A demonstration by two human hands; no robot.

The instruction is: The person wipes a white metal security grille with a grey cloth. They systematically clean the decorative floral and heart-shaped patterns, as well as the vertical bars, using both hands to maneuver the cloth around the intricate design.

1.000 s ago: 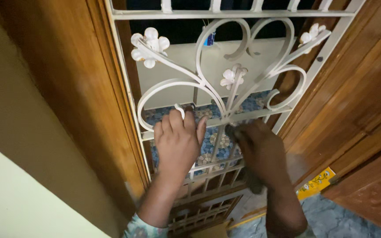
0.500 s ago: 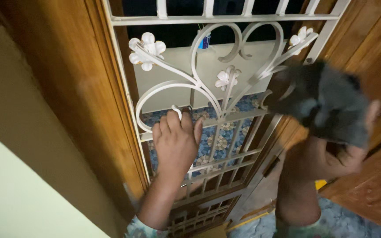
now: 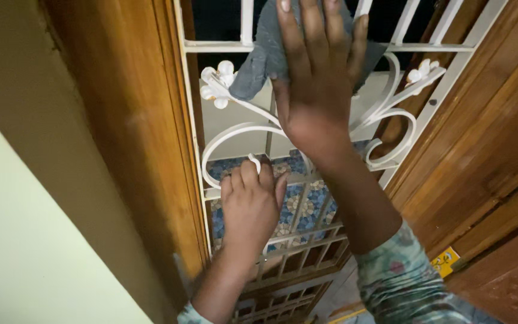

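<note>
A cream metal grille (image 3: 232,133) with curled scrolls and small metal flowers (image 3: 217,83) stands in a brown wooden frame (image 3: 151,150). My left hand (image 3: 251,207) grips a lower curl and crossbar of the grille. My right hand (image 3: 317,72) is spread flat, fingers up, pressing a grey cloth (image 3: 258,63) against the upper scrolls near the top crossbar. The cloth hangs out from under the palm on the left, beside the flower. The middle of the scrollwork is hidden behind this hand.
Behind the grille lies a blue patterned tile floor (image 3: 300,204) and a pale low wall (image 3: 235,120). A wooden door (image 3: 487,138) stands at the right, with a yellow sticker (image 3: 445,261) near its bottom. A pale green wall (image 3: 25,252) fills the left.
My right hand has swung the grey cloth from the lower crossbar out to the right, then up onto the upper scrolls. My left hand has kept its grip on the grille.
</note>
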